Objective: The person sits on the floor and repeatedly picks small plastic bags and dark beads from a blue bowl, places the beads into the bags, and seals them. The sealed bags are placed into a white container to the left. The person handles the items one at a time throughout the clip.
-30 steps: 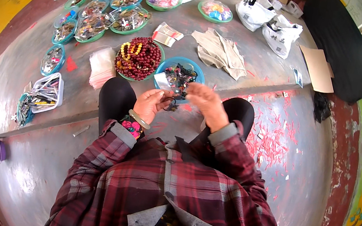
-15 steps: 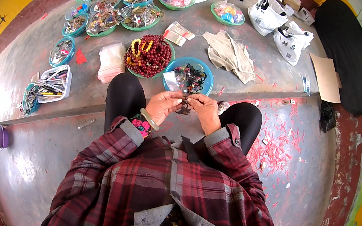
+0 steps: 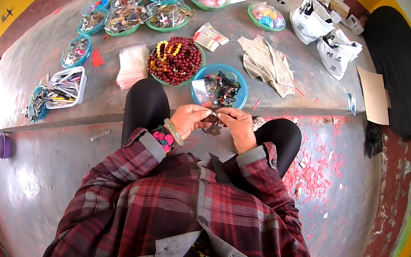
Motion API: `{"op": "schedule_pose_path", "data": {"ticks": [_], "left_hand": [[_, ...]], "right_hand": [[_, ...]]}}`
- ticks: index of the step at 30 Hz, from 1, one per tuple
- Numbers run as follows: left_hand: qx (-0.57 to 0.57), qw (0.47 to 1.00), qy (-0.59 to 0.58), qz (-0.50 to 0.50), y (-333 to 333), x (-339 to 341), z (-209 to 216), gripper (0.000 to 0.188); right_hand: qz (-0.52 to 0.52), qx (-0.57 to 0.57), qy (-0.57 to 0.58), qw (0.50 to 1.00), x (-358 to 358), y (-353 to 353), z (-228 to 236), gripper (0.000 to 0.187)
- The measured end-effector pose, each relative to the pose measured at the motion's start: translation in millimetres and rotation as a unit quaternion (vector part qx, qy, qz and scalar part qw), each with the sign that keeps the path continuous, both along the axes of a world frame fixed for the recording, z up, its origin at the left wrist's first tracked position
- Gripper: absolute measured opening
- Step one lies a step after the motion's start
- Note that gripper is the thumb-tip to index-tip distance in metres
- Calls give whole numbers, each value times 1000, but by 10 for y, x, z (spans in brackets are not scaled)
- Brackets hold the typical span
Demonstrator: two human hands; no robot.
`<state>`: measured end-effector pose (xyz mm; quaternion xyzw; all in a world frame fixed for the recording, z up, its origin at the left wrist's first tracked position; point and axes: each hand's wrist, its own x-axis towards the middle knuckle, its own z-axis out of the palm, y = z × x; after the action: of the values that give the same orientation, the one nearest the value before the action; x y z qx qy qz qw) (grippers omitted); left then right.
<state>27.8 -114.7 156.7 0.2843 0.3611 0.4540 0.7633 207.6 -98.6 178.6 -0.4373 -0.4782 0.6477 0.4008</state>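
My left hand (image 3: 186,120), with a pale bangle (image 3: 174,131) on its wrist, meets my right hand (image 3: 238,129) between my knees. Thumbs and fingertips of both are pinched on a small dark pendant (image 3: 213,129), which hangs just below them; its fine detail is too small to make out. Right beyond the fingers stands a blue basin (image 3: 244,92) of tangled dark cords with small coloured pieces (image 3: 225,89) and a clear packet (image 3: 201,91). Dark red bead strings (image 3: 178,62), some with yellow beads, fill a green basin (image 3: 202,63) to its left.
Clear bags (image 3: 132,66) lie stacked by my left knee. A white tray of pens (image 3: 63,90) and several basins of small trinkets (image 3: 168,16) stand further left. Beige cloth (image 3: 266,65) and white plastic bags (image 3: 338,55) lie to the right. Red scraps (image 3: 317,168) litter the lower floor.
The dark pendant now hangs more plainly below my fingertips, and my fingers have shifted slightly on it. The whole view has moved a little, with the surroundings sitting slightly lower and further right.
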Motion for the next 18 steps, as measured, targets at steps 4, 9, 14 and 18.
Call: {"op": "schedule_pose_path", "data": {"ticks": [4,9,14,18], "left_hand": [[14,1000,16,-15,-2,-21,-21,23],[-9,1000,24,-11,-11,-12,-12,22],[1,998,38,-44,8,-42,-19,24],[-13,998,23,-57,12,-70,46,25]], "right_hand": [[13,-4,-1,1000,4,-3,35,16],[33,1,0,999,27,6,-9,16],[-4,-14,14,1000,2,-14,36,15],[-7,-26,47,999,12,-5,23,15]]}}
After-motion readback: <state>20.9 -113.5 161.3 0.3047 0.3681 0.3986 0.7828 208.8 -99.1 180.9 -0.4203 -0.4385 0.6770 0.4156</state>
